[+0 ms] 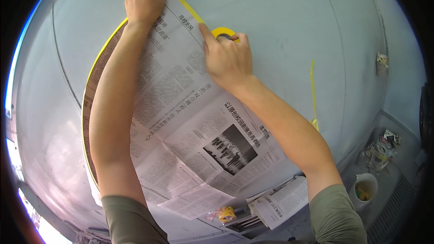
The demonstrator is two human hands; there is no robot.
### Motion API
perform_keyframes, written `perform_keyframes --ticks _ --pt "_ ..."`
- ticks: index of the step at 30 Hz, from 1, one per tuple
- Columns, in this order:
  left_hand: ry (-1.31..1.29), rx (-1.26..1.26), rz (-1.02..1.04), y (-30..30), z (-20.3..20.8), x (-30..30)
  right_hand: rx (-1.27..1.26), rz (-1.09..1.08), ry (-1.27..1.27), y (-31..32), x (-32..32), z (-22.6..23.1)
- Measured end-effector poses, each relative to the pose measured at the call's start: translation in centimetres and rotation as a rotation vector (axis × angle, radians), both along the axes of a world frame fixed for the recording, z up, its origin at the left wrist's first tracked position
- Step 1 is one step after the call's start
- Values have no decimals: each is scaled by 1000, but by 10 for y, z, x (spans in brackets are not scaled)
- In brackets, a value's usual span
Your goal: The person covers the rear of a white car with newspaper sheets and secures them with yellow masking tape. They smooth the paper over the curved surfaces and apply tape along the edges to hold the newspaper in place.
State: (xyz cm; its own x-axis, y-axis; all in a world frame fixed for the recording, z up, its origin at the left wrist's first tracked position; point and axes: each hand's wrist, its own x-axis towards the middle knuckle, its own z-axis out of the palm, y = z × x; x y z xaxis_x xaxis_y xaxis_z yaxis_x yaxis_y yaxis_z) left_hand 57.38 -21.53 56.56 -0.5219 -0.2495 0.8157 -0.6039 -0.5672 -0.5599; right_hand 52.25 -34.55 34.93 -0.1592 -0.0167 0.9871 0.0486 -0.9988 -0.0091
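Observation:
A large sheet of newspaper (185, 74) lies against a smooth pale grey curved panel (275, 13). Yellow masking tape (92, 68) runs along the sheet's curved left side. At the sheet's top corner, the closed fingers of my left hand (147, 2) hold the end of a taut strip of yellow tape (187, 7). That strip slants down along the paper's upper right edge to my right hand (229, 61). My right hand grips the roll of masking tape (222, 31), its index finger laid on the strip. Part of the roll is hidden behind the fingers.
Another yellow tape strip (313, 90) hangs on the panel beyond my right forearm. Folded newspapers (280, 203) and a yellow wrapped roll (226, 214) lie below the sheet. At the lower right are a white bucket (366, 185) and crumpled newspaper (382, 150).

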Motion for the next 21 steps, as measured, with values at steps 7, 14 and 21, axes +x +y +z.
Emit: perform_keyframes --ticks 7,14,21 --pt "71 9 214 -1 -26 -10 6 -41 36 -2 3 3" --pt "-164 117 388 10 -79 3 -5 -5 32 -1 4 7" --pt "74 313 533 20 -99 -5 88 128 45 -6 -4 -29"
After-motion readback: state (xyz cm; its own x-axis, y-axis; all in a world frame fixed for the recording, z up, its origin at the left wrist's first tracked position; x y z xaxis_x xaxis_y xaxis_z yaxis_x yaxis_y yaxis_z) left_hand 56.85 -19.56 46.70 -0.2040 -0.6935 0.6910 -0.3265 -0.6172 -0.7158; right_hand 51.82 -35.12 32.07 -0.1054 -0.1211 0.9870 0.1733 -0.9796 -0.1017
